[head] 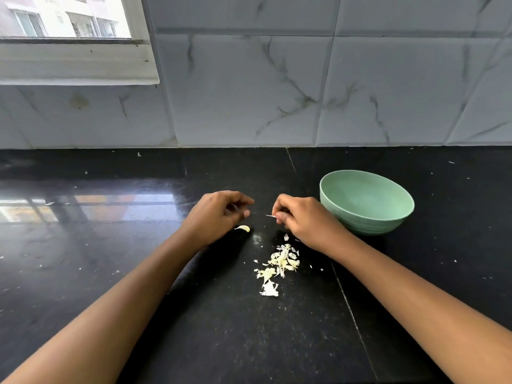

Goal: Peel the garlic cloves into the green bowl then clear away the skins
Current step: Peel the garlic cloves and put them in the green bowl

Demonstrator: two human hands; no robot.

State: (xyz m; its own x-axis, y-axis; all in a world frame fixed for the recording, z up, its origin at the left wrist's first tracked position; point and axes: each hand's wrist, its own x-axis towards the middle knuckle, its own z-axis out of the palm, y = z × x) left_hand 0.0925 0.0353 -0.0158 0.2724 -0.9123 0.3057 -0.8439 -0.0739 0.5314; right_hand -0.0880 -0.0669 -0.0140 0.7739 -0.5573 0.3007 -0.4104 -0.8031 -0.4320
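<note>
Garlic clove (243, 228): one, small, crescent-shaped, pale cream with a smooth glossy surface and a thin pointed tail at its left end. It lies on the counter (210, 322) just at the near edge of the left hand (219, 214) and well apart from the green bowl (374, 225). Left hand: fingers curled inward, thumb tip close to the index tip; cannot tell whether anything is held between them. Right hand (302, 220): fingers bunched, thumb and fingertips pinching a sliver of skin (269, 216), thin, whitish and pointed, sticking out to the left. Pile of skins (279, 263): papery flakes, off-white to pale yellow, ragged and curled, strewn in a loose line on the counter between the two forearms, just near of the right hand. Green bowl: matte mint green, round, smooth inside, faint ridges low on the outer wall; it stands upright to the right of the right hand, very close behind it. Counter: black polished stone, reflective, speckled with tiny white flecks, with thin seams. Wall tiles (249, 92): white, glossy, grey-veined. Window (69, 20) at upper left, white frame.
</note>
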